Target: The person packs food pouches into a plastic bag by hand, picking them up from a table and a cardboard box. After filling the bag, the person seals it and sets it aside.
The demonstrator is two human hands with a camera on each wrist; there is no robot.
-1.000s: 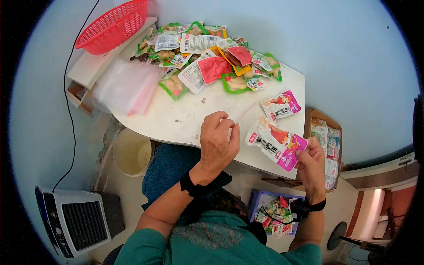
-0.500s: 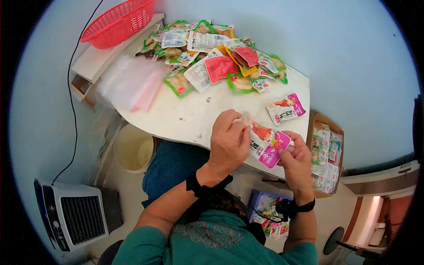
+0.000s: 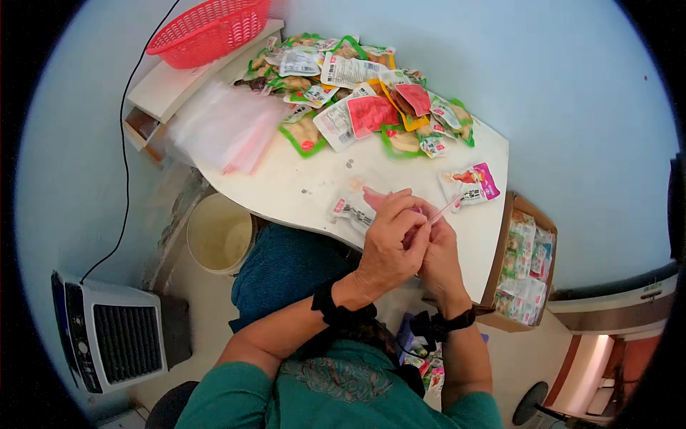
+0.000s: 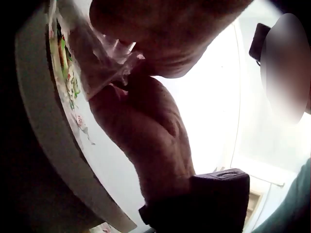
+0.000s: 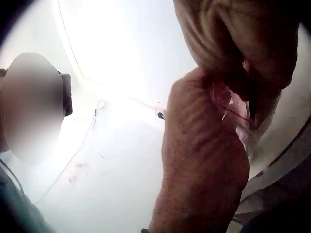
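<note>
Both hands meet above the table's front edge at a clear plastic bag (image 3: 344, 191) with a white packet (image 3: 351, 212) in it. The left hand (image 3: 389, 239) pinches the bag's mouth with curled fingers. Touching it, the right hand (image 3: 441, 266) pinches the same plastic, where a thin pink edge sticks out; its fingertips are partly hidden. In the left wrist view, crumpled plastic (image 4: 104, 63) runs between the left hand (image 4: 165, 34) and the right hand (image 4: 146, 126). The right wrist view shows the right hand (image 5: 238, 43) over the left hand (image 5: 199, 155).
A white and purple packet (image 3: 470, 184) lies at the table's right. Behind are a heap of food packets (image 3: 350, 70) and flat clear bags (image 3: 225, 129). A red basket (image 3: 211, 34) stands back left, a carton (image 3: 524, 268) of packets at right, a bucket (image 3: 220, 239) below.
The right hand has moved left with the purple-ended packet and now touches the left hand. That packet has gone into the clear bag. The view has shifted slightly.
</note>
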